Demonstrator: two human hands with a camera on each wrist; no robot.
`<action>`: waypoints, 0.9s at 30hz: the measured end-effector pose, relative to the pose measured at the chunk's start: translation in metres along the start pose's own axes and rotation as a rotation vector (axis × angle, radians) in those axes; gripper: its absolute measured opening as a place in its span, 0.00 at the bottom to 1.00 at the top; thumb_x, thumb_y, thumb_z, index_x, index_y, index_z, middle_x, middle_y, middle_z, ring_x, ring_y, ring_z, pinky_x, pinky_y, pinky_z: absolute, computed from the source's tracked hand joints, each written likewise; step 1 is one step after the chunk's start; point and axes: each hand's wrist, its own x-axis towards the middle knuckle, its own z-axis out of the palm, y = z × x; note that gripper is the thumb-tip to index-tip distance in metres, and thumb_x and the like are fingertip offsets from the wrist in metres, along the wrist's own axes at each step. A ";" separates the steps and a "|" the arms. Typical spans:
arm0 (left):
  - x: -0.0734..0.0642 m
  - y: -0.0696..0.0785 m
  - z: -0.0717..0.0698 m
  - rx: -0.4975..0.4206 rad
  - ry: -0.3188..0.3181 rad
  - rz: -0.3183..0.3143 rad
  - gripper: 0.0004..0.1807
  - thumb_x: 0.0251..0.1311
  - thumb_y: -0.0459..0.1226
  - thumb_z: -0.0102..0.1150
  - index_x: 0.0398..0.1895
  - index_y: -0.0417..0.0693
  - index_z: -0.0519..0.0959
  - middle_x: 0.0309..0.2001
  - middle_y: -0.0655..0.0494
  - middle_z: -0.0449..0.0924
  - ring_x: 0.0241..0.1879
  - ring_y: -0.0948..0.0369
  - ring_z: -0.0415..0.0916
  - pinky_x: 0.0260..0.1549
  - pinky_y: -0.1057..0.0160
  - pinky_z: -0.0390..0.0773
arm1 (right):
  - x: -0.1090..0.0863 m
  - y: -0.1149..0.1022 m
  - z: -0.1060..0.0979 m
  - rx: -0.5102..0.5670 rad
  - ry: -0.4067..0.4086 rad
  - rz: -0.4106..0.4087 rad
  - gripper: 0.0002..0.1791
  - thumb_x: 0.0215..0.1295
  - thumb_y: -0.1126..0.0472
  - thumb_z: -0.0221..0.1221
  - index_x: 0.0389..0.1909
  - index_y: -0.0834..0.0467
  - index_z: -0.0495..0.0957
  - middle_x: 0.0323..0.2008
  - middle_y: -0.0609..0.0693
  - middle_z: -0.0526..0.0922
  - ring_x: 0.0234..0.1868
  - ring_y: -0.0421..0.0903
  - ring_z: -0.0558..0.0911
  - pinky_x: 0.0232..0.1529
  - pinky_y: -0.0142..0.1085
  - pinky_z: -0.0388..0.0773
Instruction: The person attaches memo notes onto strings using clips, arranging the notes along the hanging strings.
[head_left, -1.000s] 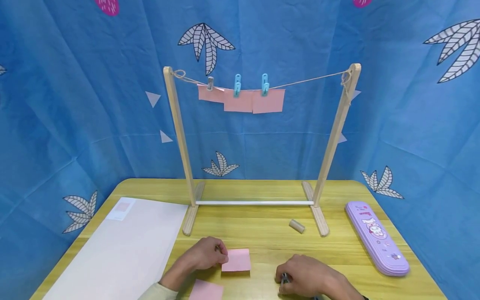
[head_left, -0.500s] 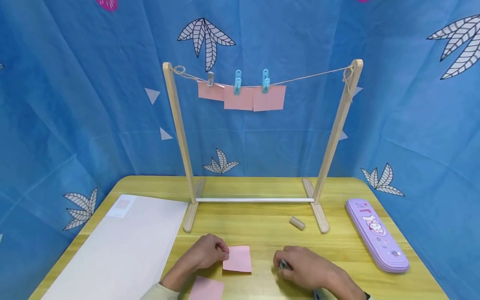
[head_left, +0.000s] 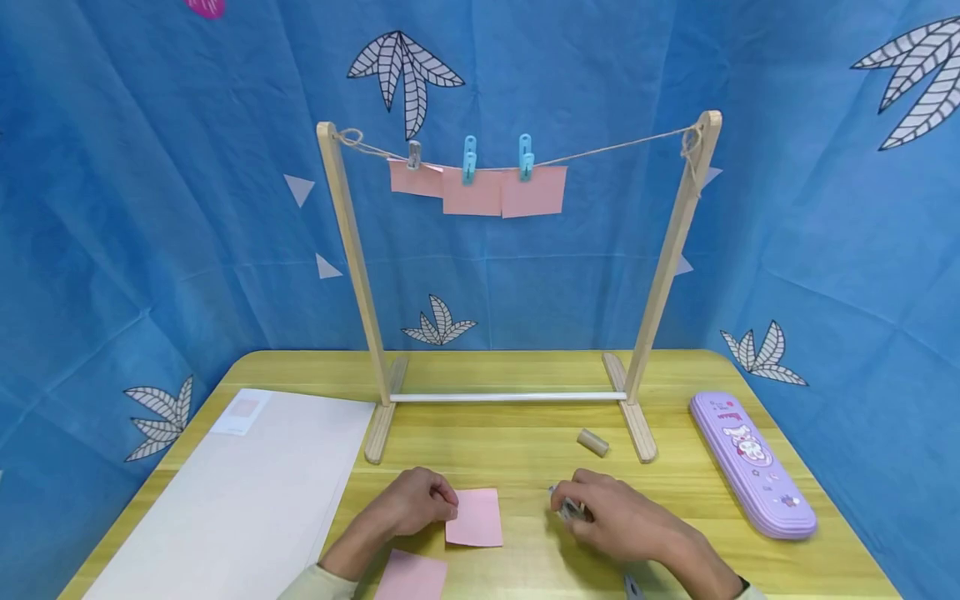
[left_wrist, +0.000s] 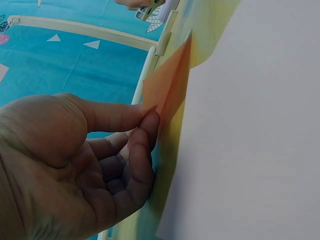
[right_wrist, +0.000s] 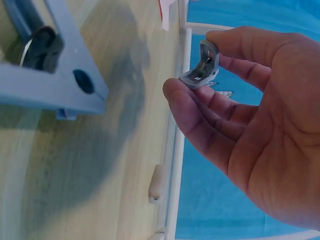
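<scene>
My left hand (head_left: pixel 414 502) pinches the left edge of a pink sticky note (head_left: pixel 478 520) between thumb and fingertips. In the left wrist view the note (left_wrist: pixel 165 77) is creased or bent along its length. My right hand (head_left: pixel 618 518) holds a small grey clothespin (right_wrist: pixel 204 67) between thumb and index finger, its ends spread apart. The clothespin is partly hidden by the fingers in the head view. A second pink note (head_left: pixel 411 577) lies nearer the front edge. Below the right hand is a grey object (head_left: pixel 633 587), cut off by the frame; the right wrist view shows its round hole.
A wooden frame (head_left: pixel 351 258) carries a string with several pink notes (head_left: pixel 532 192) hung by blue clothespins (head_left: pixel 469 160) and one grey clothespin (head_left: pixel 414 156). A large white sheet (head_left: pixel 240 492) lies left, a purple pencil case (head_left: pixel 753 467) right. A short brown cylinder (head_left: pixel 592 442) lies near the frame's right foot.
My right hand has turned and lifted slightly, so more of the grey clothespin shows to its left. My left hand keeps its hold on the note. The view has tilted slightly.
</scene>
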 end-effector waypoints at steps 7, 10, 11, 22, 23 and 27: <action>0.000 -0.002 0.002 0.004 0.002 0.001 0.02 0.54 0.35 0.65 0.28 0.47 0.82 0.23 0.61 0.75 0.23 0.65 0.68 0.20 0.70 0.66 | -0.002 0.003 0.001 0.001 0.003 -0.016 0.09 0.65 0.57 0.60 0.46 0.43 0.79 0.35 0.40 0.73 0.29 0.33 0.67 0.30 0.28 0.67; 0.000 -0.002 0.002 -0.009 -0.005 -0.001 0.02 0.55 0.34 0.65 0.29 0.46 0.82 0.23 0.60 0.75 0.23 0.64 0.68 0.20 0.70 0.66 | -0.003 0.004 0.001 -0.003 -0.002 -0.019 0.11 0.66 0.56 0.60 0.48 0.43 0.79 0.36 0.40 0.74 0.29 0.33 0.67 0.29 0.28 0.66; 0.000 -0.002 0.002 -0.013 -0.008 -0.002 0.02 0.55 0.34 0.65 0.29 0.46 0.82 0.23 0.60 0.75 0.23 0.64 0.67 0.20 0.70 0.66 | -0.003 0.004 0.002 -0.007 -0.004 -0.017 0.12 0.66 0.55 0.60 0.49 0.42 0.78 0.36 0.40 0.74 0.29 0.33 0.67 0.30 0.28 0.66; -0.002 0.000 0.002 -0.010 -0.019 -0.009 0.02 0.55 0.34 0.65 0.28 0.46 0.81 0.23 0.60 0.75 0.22 0.64 0.67 0.20 0.70 0.65 | -0.005 0.004 0.011 -0.144 -0.027 0.075 0.20 0.61 0.57 0.63 0.53 0.42 0.73 0.42 0.41 0.79 0.34 0.35 0.75 0.32 0.35 0.73; -0.001 0.000 0.002 -0.008 -0.018 -0.009 0.02 0.55 0.34 0.65 0.28 0.46 0.81 0.23 0.60 0.75 0.22 0.64 0.67 0.20 0.70 0.65 | -0.005 0.003 0.012 -0.166 -0.023 0.086 0.22 0.60 0.56 0.64 0.55 0.43 0.72 0.43 0.41 0.79 0.35 0.37 0.76 0.33 0.36 0.74; -0.001 0.000 0.001 -0.004 -0.013 -0.005 0.02 0.55 0.34 0.65 0.29 0.47 0.80 0.23 0.59 0.75 0.22 0.64 0.67 0.20 0.70 0.65 | -0.006 -0.002 0.013 -0.215 0.004 0.130 0.25 0.58 0.53 0.66 0.58 0.46 0.72 0.45 0.43 0.80 0.36 0.38 0.78 0.31 0.36 0.73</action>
